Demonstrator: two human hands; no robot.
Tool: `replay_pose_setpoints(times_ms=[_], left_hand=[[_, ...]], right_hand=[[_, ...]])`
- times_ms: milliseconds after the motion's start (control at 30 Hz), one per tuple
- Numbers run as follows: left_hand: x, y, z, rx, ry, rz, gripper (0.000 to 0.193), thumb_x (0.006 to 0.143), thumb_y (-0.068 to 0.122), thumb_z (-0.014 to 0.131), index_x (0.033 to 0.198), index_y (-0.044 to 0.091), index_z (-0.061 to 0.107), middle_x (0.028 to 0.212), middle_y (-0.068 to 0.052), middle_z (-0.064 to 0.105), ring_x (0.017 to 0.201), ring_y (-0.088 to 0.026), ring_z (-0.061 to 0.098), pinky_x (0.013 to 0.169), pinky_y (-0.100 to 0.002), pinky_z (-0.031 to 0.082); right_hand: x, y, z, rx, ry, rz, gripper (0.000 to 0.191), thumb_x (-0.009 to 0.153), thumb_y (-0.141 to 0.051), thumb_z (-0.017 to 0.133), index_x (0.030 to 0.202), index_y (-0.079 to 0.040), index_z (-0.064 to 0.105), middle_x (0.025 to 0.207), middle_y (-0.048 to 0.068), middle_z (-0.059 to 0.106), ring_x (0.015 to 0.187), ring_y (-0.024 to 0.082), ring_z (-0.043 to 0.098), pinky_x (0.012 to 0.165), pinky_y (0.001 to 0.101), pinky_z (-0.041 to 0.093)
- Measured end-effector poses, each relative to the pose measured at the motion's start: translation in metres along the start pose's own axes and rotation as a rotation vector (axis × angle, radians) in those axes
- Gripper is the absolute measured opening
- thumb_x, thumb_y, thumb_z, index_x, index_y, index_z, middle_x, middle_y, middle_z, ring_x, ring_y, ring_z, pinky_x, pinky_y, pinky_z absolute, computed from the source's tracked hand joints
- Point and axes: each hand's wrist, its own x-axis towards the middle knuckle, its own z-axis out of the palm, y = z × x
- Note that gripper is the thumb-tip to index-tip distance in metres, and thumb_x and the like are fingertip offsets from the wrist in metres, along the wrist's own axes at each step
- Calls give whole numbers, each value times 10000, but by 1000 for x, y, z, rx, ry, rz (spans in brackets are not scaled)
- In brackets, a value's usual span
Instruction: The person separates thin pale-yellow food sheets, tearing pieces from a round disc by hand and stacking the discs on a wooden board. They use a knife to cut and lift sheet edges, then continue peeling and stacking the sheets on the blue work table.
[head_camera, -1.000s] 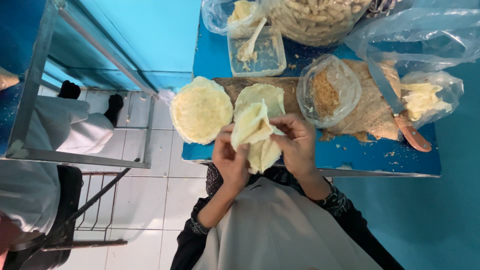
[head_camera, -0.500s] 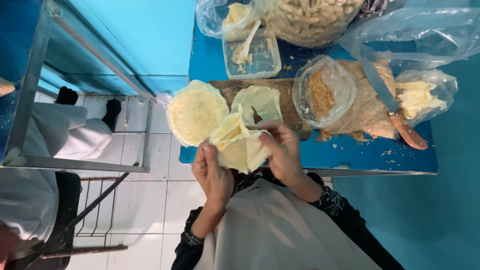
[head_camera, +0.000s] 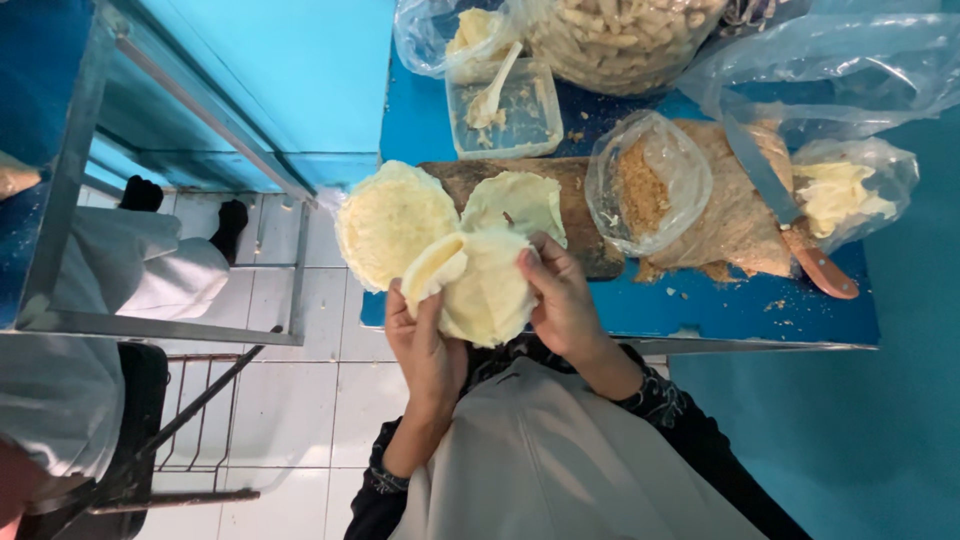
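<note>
My left hand (head_camera: 425, 345) and my right hand (head_camera: 560, 300) both grip a thin, pale yellow round wrapper (head_camera: 490, 285), held up between them just over the near edge of the blue table (head_camera: 700, 310). The wrapper's upper left corner is folded over. Behind it a stack of the same round wrappers (head_camera: 395, 220) hangs over the table's left edge, and one single wrapper (head_camera: 515, 200) lies on a dark wooden board (head_camera: 580, 215).
A clear plastic box with a spoon (head_camera: 500, 105) stands at the back, beside a big bag of pale sticks (head_camera: 625, 40). A bag of brown crumbs (head_camera: 645, 185), a knife with a wooden handle (head_camera: 790, 215) and a bag of pale filling (head_camera: 850, 195) lie right. A seated person in white (head_camera: 110, 270) is at left.
The wrapper has gone from crumpled and folded to spread wider between my hands, and my left hand has shifted lower on it.
</note>
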Motion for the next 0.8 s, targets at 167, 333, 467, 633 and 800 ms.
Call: replay_pose_setpoints(times_ms=[167,333,467,633,800], left_hand=[[-2,-23,-6,340,-26,194,151,1015,-26,642,1139,-10,557,1192,-110,667,1077,-133,631,972,-292,521],[-8,-28,2,507,-262,329,210,983,-2,702,1122,-1,545,1335,-117,627,1178,-130,606,1034,-265,490],[-2,-19,11,613,-220,284,512,838,15,799,1227,9,465,1250,-92,611,1147,-123,614,997,-259,504],[5,-15,5,678,-127,133,192,939,-11,743,1124,-29,692,1055,-90,729,955,-125,649,875,-266,531],[12,-17,0,131,27,108,147,990,-18,663,1134,-16,637,1063,-86,715,953,-134,682,872,-293,563]], right_hand=[[-1,-23,22,64,-131,23,369,1001,-336,614,1233,-51,580,1198,64,658,1150,147,651,1014,313,515],[-7,-22,25,-598,-82,-334,296,1030,-125,660,1285,-14,558,1198,33,641,1121,92,609,989,269,500],[-11,-12,6,-760,117,-370,127,1088,-108,622,1100,2,684,939,-28,659,866,23,571,752,208,475],[-7,-5,-12,-724,158,-310,170,1148,-169,629,1056,-33,671,839,-41,588,812,19,503,707,214,430],[9,-22,-20,-79,246,-212,240,1086,-265,604,1170,-49,665,1091,49,728,953,131,699,844,310,575]])
